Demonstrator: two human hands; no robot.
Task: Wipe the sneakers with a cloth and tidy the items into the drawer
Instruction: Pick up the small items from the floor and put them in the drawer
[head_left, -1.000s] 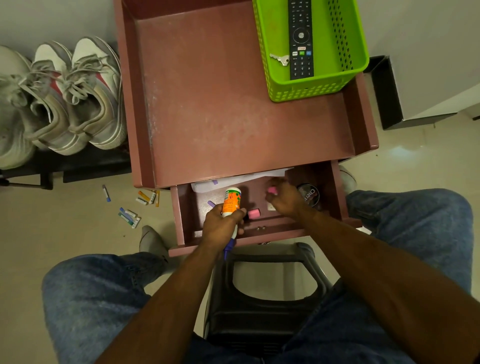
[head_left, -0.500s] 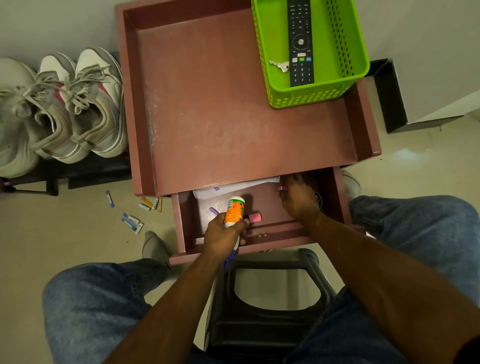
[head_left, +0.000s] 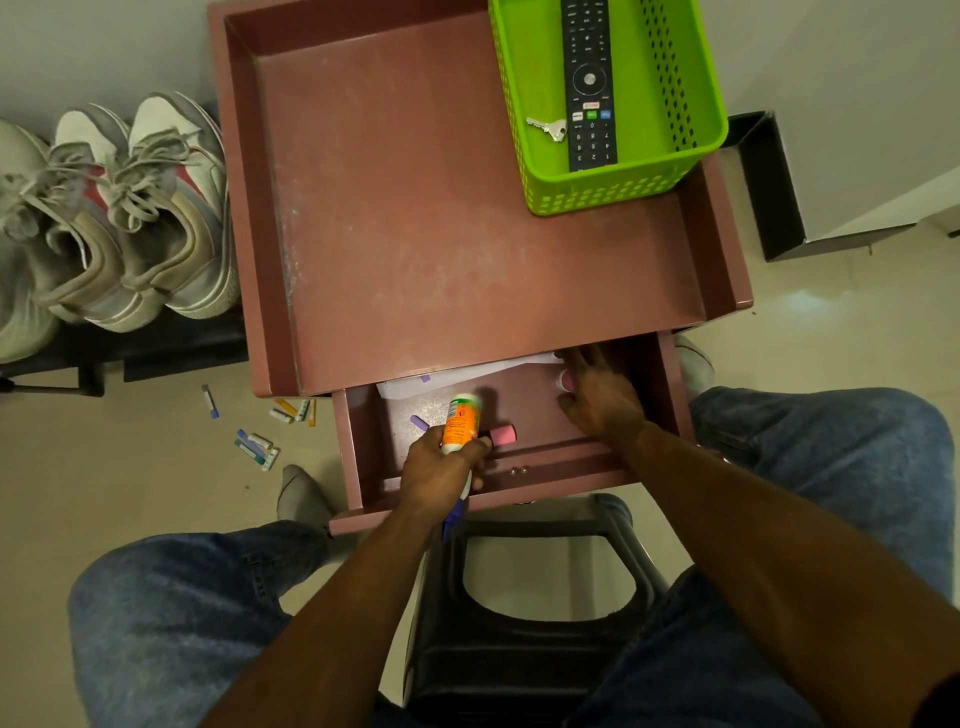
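Orange-labelled bottle (head_left: 460, 422) still in left grip (head_left: 441, 467); right hand (head_left: 597, 395) now spread, seemingly empty, deeper in drawer (head_left: 524, 415).

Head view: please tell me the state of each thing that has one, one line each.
Drawer: pulled open.
Left hand: grips an orange-labelled bottle.
Right hand: reaches into the drawer, fingers spread, touching a pink item.
Green basket: upright, holds remote and key.
Sneakers: laced, side by side.

We read digits on remote (head_left: 589, 88) keypad in green basket (head_left: 602, 195): 1, 2, 3 nearest us, 4 to 9 beyond, upside down. Orange label on bottle (head_left: 460, 422) carries print, too blurred for us to read.
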